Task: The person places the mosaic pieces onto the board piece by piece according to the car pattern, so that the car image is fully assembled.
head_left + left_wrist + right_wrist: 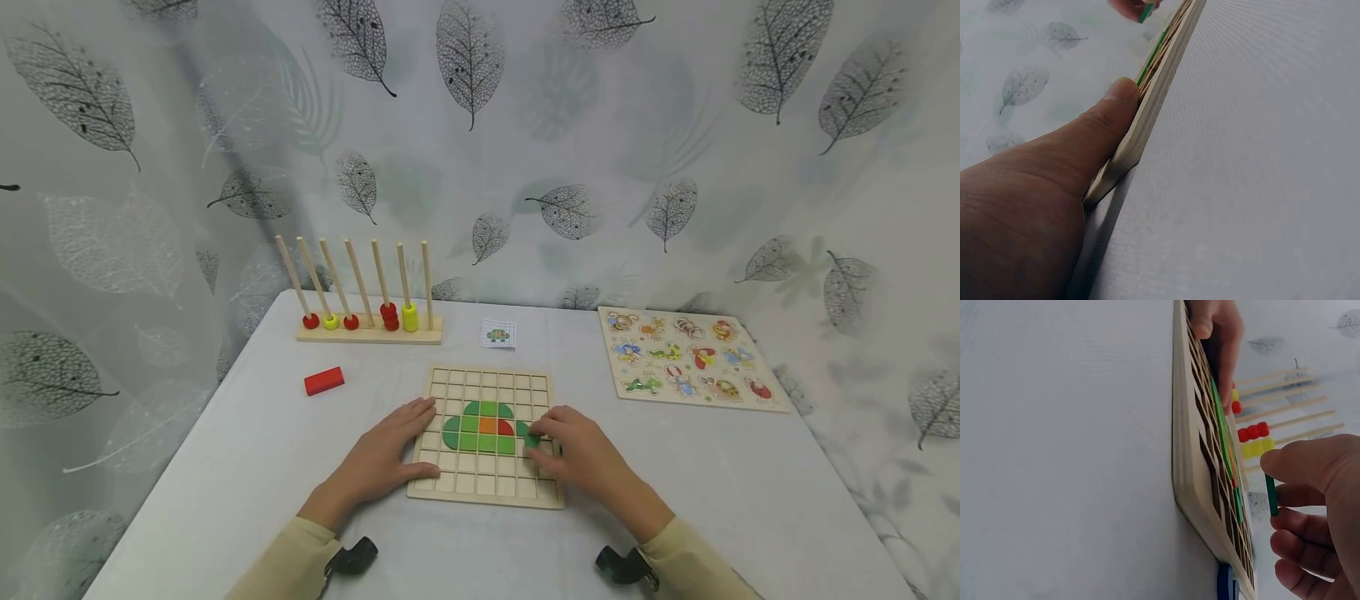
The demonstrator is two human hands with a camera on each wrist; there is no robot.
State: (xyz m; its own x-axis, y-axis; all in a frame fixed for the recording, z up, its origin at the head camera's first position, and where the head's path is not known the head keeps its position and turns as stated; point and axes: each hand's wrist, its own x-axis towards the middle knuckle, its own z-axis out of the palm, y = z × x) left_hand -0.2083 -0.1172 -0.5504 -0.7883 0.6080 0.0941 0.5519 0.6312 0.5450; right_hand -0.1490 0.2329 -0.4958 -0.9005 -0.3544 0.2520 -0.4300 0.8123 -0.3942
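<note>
A square wooden grid board [487, 501] lies flat on the table with green, orange and red tiles forming a turtle-like shape. My left hand [386, 452] rests on its left side with fingers spread; the thumb [1107, 119] presses on the board's edge in the left wrist view. Over the right part of the grid, my right hand [585, 457] pinches a small dark green tile [1272, 495] between thumb and fingers. That tile is held above the board, apart from it. Another dark green tile [522, 427] sits in the grid beside the fingertips.
Behind the board lies a small picture card [498, 334] with a turtle pattern. A wooden peg abacus [367, 333] with red and yellow beads stands back left, a red block [324, 381] in front of it. An insect puzzle board [690, 362] lies back right.
</note>
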